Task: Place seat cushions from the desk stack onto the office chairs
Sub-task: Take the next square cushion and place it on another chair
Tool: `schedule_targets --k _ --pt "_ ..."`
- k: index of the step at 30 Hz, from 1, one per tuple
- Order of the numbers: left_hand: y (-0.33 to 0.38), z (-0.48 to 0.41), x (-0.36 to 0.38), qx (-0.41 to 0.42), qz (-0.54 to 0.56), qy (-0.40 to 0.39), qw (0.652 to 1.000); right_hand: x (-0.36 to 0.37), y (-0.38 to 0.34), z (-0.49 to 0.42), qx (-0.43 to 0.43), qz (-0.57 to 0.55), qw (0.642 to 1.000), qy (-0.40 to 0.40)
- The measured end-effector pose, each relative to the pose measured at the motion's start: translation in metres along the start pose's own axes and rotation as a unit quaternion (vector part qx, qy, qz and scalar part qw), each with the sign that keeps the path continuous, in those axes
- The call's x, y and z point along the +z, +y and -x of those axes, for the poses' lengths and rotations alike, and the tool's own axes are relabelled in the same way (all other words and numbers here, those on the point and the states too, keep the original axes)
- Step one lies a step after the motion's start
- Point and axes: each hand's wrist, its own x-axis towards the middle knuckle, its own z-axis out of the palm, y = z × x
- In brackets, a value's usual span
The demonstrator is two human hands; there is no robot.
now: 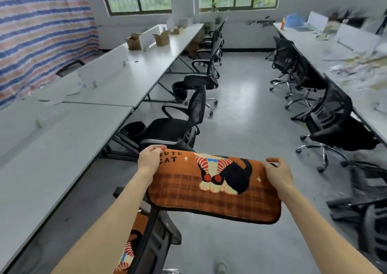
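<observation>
White tables (62, 139) and black chairs (178, 127) line the grey floor (240, 116). The left hand (149, 158) and right hand (279, 173) pinch the orange cushion (209, 196) by its ends with curled fingers, long axis crosswise, seemingly level.

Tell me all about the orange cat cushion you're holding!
The cushion is a flat, fuzzy-looking orange rectangle with a dark edge. It shows two cartoon cats, one red-striped and one black, plaid checks, stars and "UTE CAT". The left hand and right hand grip its far corners, holding it in the air.
</observation>
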Motion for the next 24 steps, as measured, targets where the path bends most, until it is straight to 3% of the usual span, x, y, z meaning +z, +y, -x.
schedule_targets --k 16,24 --pt "0.058 -0.164 0.287 -0.071 -0.063 -0.121 0.988 -0.102 0.022 -0.272 0.086 -0.015 0.994 0.066" --pt "0.118 -0.252 0.383 -0.046 -0.052 -0.066 0.995 -0.095 -0.018 -0.441 0.072 -0.044 0.996 0.032"
